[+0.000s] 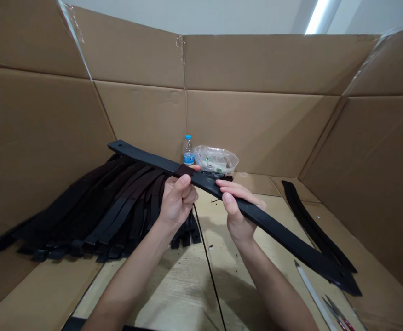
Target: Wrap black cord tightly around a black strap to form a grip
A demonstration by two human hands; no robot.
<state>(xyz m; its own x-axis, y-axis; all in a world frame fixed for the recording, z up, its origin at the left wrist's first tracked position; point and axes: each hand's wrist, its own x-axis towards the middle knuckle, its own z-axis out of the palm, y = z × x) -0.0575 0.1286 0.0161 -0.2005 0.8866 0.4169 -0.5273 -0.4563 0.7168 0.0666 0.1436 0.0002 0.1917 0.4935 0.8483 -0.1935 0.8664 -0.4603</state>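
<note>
A long, slightly curved black strip (277, 225) with a hole near each end is held up slantwise, its far left end higher than its right. My left hand (178, 197) is closed on it near the middle, thumb against a dark brown wrap (184, 171) around the strip. Farther right, my right hand (241, 211) grips the same strip, thumb on the near side and fingers over the top. From beneath my left hand a thin dark cord (209, 262) runs down toward the table's near edge.
Many similar strips lie in a pile (94, 207) on the left. Two more dark strips (312, 220) lie at the right. A white-handled blade (313, 294) and scissors (337, 312) sit near right. A water bottle (188, 151) and plastic bag (217, 158) stand at the back. Cardboard walls (263, 124) enclose the table.
</note>
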